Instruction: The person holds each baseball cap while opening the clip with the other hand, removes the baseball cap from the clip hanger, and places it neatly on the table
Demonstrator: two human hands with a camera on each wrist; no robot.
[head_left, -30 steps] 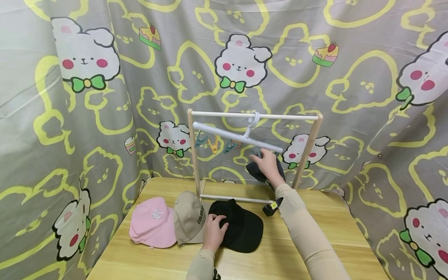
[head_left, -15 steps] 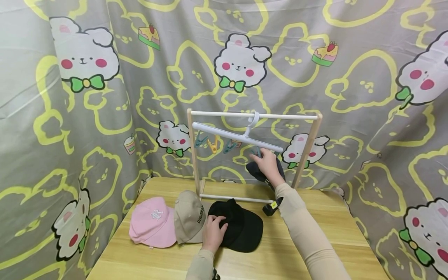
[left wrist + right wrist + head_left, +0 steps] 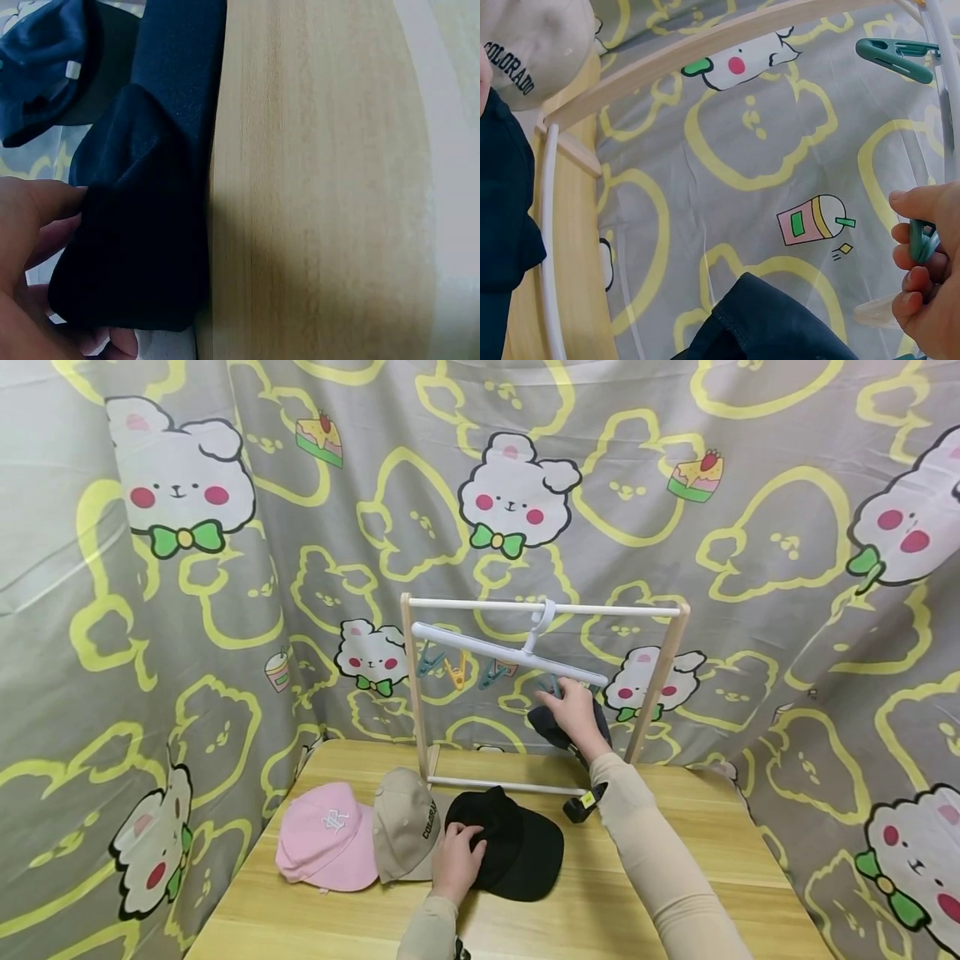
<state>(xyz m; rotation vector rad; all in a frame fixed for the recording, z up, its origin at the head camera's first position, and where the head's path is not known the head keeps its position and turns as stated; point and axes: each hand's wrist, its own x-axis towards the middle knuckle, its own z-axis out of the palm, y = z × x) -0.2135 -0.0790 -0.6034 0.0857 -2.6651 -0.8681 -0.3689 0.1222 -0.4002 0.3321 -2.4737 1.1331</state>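
In the head view my left hand (image 3: pixel 456 863) is at the rear edge of a black baseball cap (image 3: pixel 517 843) lying on the table. Up close in the left wrist view, thumb and fingers pinch that cap's edge. My right hand (image 3: pixel 576 713) is raised at the low end of a pale clip hanger (image 3: pixel 510 655). It grips a green clip (image 3: pixel 924 241), as the right wrist view shows. A dark navy cap (image 3: pixel 547 728) hangs below the hanger, partly hidden behind the right hand. Whether the gripped clip bites that cap cannot be seen.
A wood-and-white rack (image 3: pixel 415 685) carries the tilted hanger. More clips, one an orange clip (image 3: pixel 456 672), dangle from its left half. Left of the black cap lie a beige cap (image 3: pixel 405 827) and a pink cap (image 3: pixel 327 837) on the wooden table (image 3: pixel 300 922). A patterned curtain (image 3: pixel 420 435) surrounds everything.
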